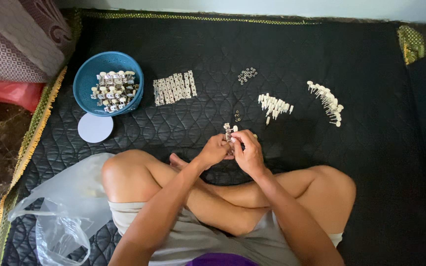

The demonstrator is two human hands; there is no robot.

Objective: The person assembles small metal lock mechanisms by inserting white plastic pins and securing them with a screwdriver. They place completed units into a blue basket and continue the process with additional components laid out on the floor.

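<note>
Sitting cross-legged on the black quilted mat [351, 162], I've got my left hand [214, 150] and right hand [248, 152] both pinching one small metal bracket with white pegs [229, 133], standing upright between them, well below the blue basket [87, 81].

Both hands, left hand [215, 150] and right hand [248, 151], meet over the crossed legs, pinching a small metal part [229, 134] between them. On the quilted mat [371, 162] beyond lie, left to right, a basket [86, 84] holding assembled parts [113, 90], a row of metal plates [175, 88], nuts [247, 75], and 2 groups of pegs [274, 106] [327, 102]. A round lid [95, 127] lies before the basket; a plastic bag [67, 209] lies left of the knee.
</note>
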